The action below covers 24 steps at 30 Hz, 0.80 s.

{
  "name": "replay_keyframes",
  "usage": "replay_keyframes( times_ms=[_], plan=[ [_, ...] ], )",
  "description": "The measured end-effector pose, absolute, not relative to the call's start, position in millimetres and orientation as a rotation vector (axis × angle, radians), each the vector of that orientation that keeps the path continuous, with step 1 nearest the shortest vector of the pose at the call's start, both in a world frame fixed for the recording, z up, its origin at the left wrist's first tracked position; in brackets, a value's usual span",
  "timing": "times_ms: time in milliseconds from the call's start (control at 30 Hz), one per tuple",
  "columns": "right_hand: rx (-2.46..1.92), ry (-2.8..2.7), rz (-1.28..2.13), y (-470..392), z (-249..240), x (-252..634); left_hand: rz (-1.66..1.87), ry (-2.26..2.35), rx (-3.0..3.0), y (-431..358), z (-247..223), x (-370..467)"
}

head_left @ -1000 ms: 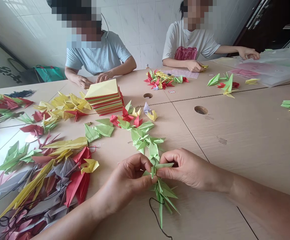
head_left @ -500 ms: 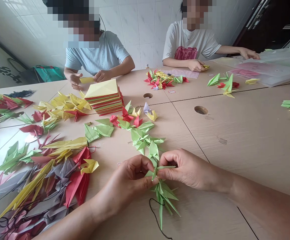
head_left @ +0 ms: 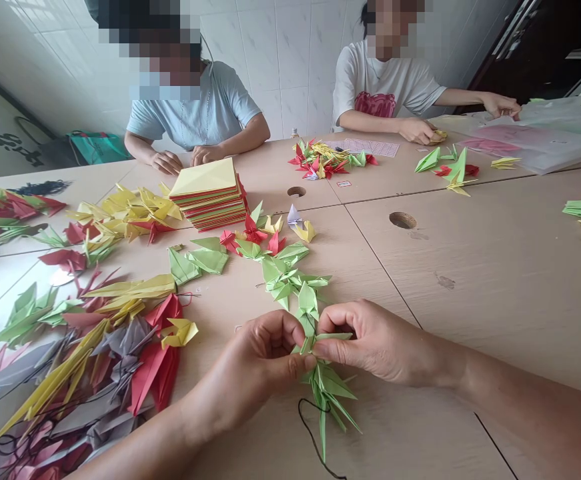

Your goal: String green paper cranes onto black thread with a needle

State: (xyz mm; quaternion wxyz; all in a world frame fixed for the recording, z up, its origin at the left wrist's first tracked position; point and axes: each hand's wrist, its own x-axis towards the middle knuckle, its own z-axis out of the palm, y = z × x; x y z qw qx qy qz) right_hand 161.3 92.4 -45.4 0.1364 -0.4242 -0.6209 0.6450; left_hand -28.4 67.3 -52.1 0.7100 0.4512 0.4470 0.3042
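Observation:
A green folded paper crane (head_left: 309,345) is pinched between my two hands above the table. My left hand (head_left: 265,367) grips its left side with thumb and forefinger, and my right hand (head_left: 370,340) pinches its right side. Below my fingers several green cranes (head_left: 330,390) hang together in a bunch, wings pointing down. A black cord (head_left: 311,433) curls out beneath them on the table. Beyond my hands more green cranes (head_left: 283,277) lie in a row leading away. My fingers hide part of the held crane.
Left lies a heap of red, yellow and grey cranes (head_left: 115,347) with black cord. A stack of coloured paper (head_left: 213,197) stands behind it. Two people sit across the table (head_left: 470,280), which has round holes (head_left: 403,220). Plastic sheets (head_left: 545,133) lie far right.
My fingers have shifted slightly on the green crane, which now tilts more. Across the table, one person's hand has lowered behind the paper stack; the other person's hand has moved right with a yellow piece.

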Motion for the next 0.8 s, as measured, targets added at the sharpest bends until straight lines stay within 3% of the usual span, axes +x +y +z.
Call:
replay_keyframes(
  times_ms=[800],
  plan=[
    [-1.062,-1.529,2.162,96.6,-51.2,162.9,0.681,0.837,0.984,67.9,-59.8,-33.8]
  ],
)
